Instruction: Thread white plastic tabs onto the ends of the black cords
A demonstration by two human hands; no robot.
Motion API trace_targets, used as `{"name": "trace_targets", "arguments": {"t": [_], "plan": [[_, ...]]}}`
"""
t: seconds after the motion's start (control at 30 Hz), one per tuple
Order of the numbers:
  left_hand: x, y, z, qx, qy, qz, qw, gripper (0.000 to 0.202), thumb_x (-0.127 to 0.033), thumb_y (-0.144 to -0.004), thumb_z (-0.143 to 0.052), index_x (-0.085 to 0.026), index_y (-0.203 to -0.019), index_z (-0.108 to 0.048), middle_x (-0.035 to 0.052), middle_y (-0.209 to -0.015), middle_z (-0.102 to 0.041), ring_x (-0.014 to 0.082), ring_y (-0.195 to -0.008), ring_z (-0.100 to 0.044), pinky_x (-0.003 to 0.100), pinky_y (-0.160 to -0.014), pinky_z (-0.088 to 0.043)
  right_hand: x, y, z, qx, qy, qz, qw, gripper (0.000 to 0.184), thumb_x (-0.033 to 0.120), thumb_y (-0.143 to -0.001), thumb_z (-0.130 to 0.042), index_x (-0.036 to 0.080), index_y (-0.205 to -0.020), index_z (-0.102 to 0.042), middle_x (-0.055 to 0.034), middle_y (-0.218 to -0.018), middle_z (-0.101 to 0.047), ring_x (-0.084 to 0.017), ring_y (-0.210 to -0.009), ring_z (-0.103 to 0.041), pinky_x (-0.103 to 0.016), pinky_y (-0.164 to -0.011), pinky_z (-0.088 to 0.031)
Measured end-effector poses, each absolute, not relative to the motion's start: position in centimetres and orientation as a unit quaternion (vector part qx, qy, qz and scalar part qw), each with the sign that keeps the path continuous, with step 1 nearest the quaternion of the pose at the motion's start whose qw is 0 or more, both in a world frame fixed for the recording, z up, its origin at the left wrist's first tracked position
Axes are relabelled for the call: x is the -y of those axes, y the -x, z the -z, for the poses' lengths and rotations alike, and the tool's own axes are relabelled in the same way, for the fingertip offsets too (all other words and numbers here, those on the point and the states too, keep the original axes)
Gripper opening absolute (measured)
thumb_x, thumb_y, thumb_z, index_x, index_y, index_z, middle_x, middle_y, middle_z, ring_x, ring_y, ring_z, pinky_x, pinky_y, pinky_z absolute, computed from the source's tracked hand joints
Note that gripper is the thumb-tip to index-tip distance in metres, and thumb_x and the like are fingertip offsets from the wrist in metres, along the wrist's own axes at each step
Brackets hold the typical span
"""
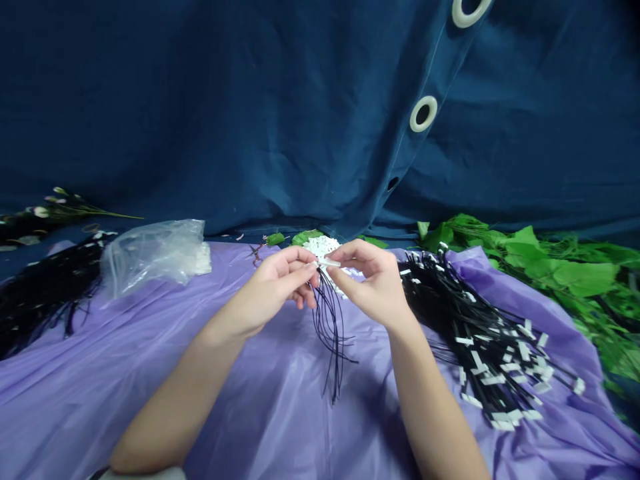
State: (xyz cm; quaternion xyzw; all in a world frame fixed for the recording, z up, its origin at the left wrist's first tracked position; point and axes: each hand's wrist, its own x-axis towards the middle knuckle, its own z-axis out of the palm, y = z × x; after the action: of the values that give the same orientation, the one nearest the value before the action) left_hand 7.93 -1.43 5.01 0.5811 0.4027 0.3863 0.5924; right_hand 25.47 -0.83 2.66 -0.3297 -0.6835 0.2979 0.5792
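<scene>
Between both hands, at the middle of the view, is a small white plastic piece (330, 263). My right hand (371, 277) pinches its right end between thumb and forefinger. My left hand (280, 287) is closed on a bundle of thin black cords (330, 333), gripped near their upper ends where they meet the white piece. The loose cord ends hang down over the purple sheet (290, 400). Just behind the hands lies a heap of small white pieces (320, 245), partly hidden by the fingers. Exactly how cord and white piece join is too small to tell.
On the right lies a large pile of black cords with white tips (480, 340), beside green leaves (565, 267). To the left are a clear plastic bag (155, 257) holding white pieces and more black cords (40, 293). A dark blue curtain (225, 120) hangs behind.
</scene>
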Motion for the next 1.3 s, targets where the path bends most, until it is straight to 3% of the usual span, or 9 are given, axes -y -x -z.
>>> {"name": "trace_targets", "arguments": {"t": [0.1,0.2,0.33,0.43,0.53,0.73,0.93,1.13,1.3], "plan": [[1.2,-7.8,-4.8,-0.407,-0.625,-0.387,0.543,0.021,-0.035,-0.085,-0.060,-0.016,-0.093,-0.053,-0.0011,-0.072,-0.061,0.0084,-0.055,-0.055,0.021,-0.051,-0.037,0.9,-26.0,-2.9,0.753,0.345,-0.212,0.519,0.028,0.015,-0.081,-0.064,0.026,-0.106,-0.070,-0.0013,-0.087,-0.069,-0.014,-0.077,-0.062,-0.029,-0.072,-0.052],[1.0,-7.5,-4.5,-0.411,-0.666,-0.384,0.490,0.019,-0.035,-0.086,-0.059,-0.017,-0.090,-0.056,0.0001,-0.072,-0.062,0.0103,-0.065,-0.055,0.023,-0.060,-0.040,0.8,-26.1,-3.0,0.769,0.355,-0.195,0.495,0.023,0.015,-0.083,-0.062,0.027,-0.099,-0.073,-0.0018,-0.088,-0.069,-0.014,-0.077,-0.061,-0.030,-0.071,-0.050],[0.8,-7.0,-4.4,-0.445,-0.693,-0.378,0.423,0.022,-0.039,-0.087,-0.059,-0.017,-0.088,-0.060,0.0014,-0.080,-0.061,0.0126,-0.074,-0.055,0.025,-0.067,-0.041,0.6,-25.3,-2.9,0.684,0.338,-0.337,0.552,0.004,0.022,-0.081,-0.067,0.022,-0.085,-0.068,-0.0021,-0.085,-0.069,-0.013,-0.075,-0.063,-0.028,-0.071,-0.051],[0.9,-6.6,-4.5,-0.459,-0.692,-0.360,0.425,0.022,-0.039,-0.086,-0.059,-0.017,-0.087,-0.059,0.0006,-0.079,-0.059,0.0116,-0.069,-0.051,0.025,-0.064,-0.039,0.4,-24.6,-2.7,0.597,0.302,-0.479,0.569,0.011,0.024,-0.076,-0.073,0.019,-0.081,-0.065,-0.0020,-0.082,-0.069,-0.012,-0.074,-0.064,-0.025,-0.069,-0.051],[1.0,-6.4,-4.9,-0.452,-0.687,-0.350,0.448,0.018,-0.036,-0.087,-0.058,-0.017,-0.087,-0.057,-0.0007,-0.076,-0.057,0.0107,-0.066,-0.049,0.025,-0.063,-0.037,0.2,-23.9,-2.4,0.556,0.288,-0.534,0.568,0.015,0.025,-0.072,-0.077,0.019,-0.080,-0.066,-0.0021,-0.081,-0.070,-0.012,-0.076,-0.065,-0.025,-0.072,-0.053],[1.2,-6.0,-5.2,-0.443,-0.705,-0.332,0.444,0.020,-0.039,-0.090,-0.054,-0.019,-0.093,-0.056,-0.0022,-0.077,-0.053,0.0105,-0.069,-0.046,0.025,-0.064,-0.034,-0.1,-23.2,-1.8,0.547,0.299,-0.530,0.575,0.016,0.028,-0.068,-0.080,0.020,-0.078,-0.071,0.0003,-0.075,-0.069,-0.010,-0.068,-0.062,-0.021,-0.062,-0.049],[1.4,-5.9,-4.9,-0.435,-0.742,-0.314,0.402,0.022,-0.041,-0.093,-0.050,-0.021,-0.102,-0.056,0.0006,-0.090,-0.058,0.0135,-0.079,-0.051,0.026,-0.068,-0.036,0.1,-23.3,-2.1,0.553,0.287,-0.532,0.574,0.020,0.030,-0.065,-0.083,0.020,-0.077,-0.072,0.0006,-0.073,-0.070,-0.009,-0.063,-0.061,-0.021,-0.058,-0.047],[1.6,-5.9,-5.0,-0.452,-0.770,-0.301,0.335,0.024,-0.042,-0.094,-0.048,-0.020,-0.089,-0.055,-0.0026,-0.076,-0.049,0.0104,-0.068,-0.043,0.025,-0.063,-0.033,0.3,-23.6,-2.3,0.561,0.298,-0.523,0.569,0.022,0.030,-0.067,-0.083,0.018,-0.082,-0.072,-0.0001,-0.075,-0.067,-0.009,-0.066,-0.059,-0.020,-0.059,-0.046],[0.8,-5.5,-5.3,-0.434,-0.728,-0.342,0.407,0.028,-0.044,-0.092,-0.052,-0.017,-0.085,-0.052,-0.0031,-0.071,-0.047,0.0081,-0.063,-0.044,0.023,-0.058,-0.035,0.1,-24.4,-2.2,0.621,0.334,-0.517,0.486,0.025,0.030,-0.075,-0.076,0.018,-0.096,-0.070,-0.0018,-0.089,-0.068,-0.008,-0.068,-0.058,-0.022,-0.062,-0.047]]}}
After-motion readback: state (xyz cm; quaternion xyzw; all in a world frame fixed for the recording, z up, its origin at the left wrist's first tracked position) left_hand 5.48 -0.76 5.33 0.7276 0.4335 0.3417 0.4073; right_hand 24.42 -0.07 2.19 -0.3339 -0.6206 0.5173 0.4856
